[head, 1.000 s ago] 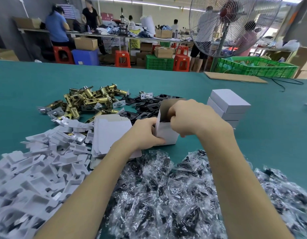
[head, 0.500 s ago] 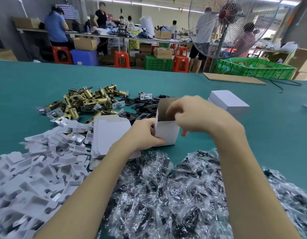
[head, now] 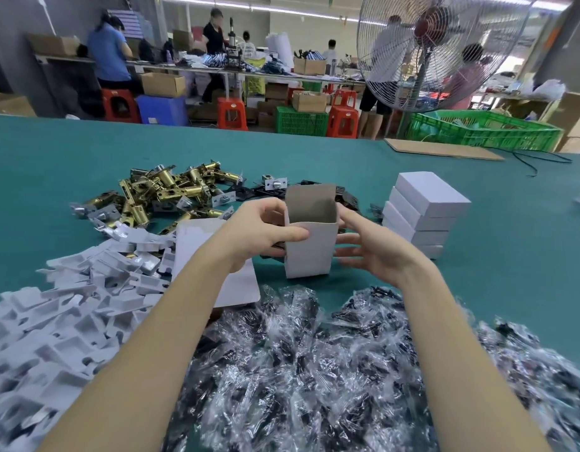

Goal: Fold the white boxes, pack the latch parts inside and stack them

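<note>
The left hand (head: 265, 233) is gripping a white box (head: 309, 252) that is standing upright on the green counter (head: 510, 256), with the thumb lying across the box's near face and the fingers curling around its left side. The right hand (head: 371, 247) is hovering just beside the box's right side with its fingers spread and relaxed, holding nothing; whether the fingertips are touching the cardboard cannot be told. The box's top is standing open, showing its brown inside and a raised rear flap. Just left of it, partly under the left forearm, flat white box blanks (head: 200, 252) are lying in a pile. To the right, a stack of closed white boxes (head: 425, 213) is sitting near the right hand. Behind the hands, brass latch parts (head: 171, 194) and black plates (head: 345, 199) are lying in heaps. White plastic trays (head: 70, 308) are spreading across the near left, and clear bags of dark pieces (head: 314, 370) are filling the near edge.
</note>
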`<state>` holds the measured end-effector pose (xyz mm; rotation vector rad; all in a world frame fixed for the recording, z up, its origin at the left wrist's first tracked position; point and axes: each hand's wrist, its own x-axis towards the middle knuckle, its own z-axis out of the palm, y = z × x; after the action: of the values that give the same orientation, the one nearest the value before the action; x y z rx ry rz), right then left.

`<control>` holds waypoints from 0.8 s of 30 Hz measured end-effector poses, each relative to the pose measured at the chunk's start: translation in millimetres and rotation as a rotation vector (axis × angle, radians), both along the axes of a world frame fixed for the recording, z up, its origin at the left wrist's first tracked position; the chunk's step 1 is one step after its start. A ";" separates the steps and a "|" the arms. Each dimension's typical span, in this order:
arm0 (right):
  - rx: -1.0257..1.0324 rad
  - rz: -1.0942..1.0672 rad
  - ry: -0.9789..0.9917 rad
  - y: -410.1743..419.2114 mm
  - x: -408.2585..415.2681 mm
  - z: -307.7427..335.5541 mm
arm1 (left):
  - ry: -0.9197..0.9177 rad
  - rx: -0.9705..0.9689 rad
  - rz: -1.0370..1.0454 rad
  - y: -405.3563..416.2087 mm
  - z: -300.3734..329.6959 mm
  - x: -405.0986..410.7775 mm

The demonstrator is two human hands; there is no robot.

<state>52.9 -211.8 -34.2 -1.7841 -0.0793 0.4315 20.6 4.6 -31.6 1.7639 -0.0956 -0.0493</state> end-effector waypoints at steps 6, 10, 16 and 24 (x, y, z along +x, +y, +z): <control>0.182 -0.043 0.034 13.1 -0.1 -9.8 | -0.040 -0.047 0.082 -5.1 -6.1 1.7; 0.198 -0.009 0.037 13.2 -0.2 -12.5 | -0.075 -0.008 0.060 -7.3 -4.5 0.5; 0.204 -0.101 0.000 21.8 -0.3 -15.0 | 0.116 -0.183 -0.114 5.2 10.5 2.0; 0.324 -0.041 -0.010 19.1 -1.5 -17.9 | 0.083 -0.097 0.056 -6.3 5.5 3.5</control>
<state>51.4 -192.6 -52.1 -1.4663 -0.1128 0.3578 24.1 -1.6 -26.1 1.6646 0.0117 -0.0756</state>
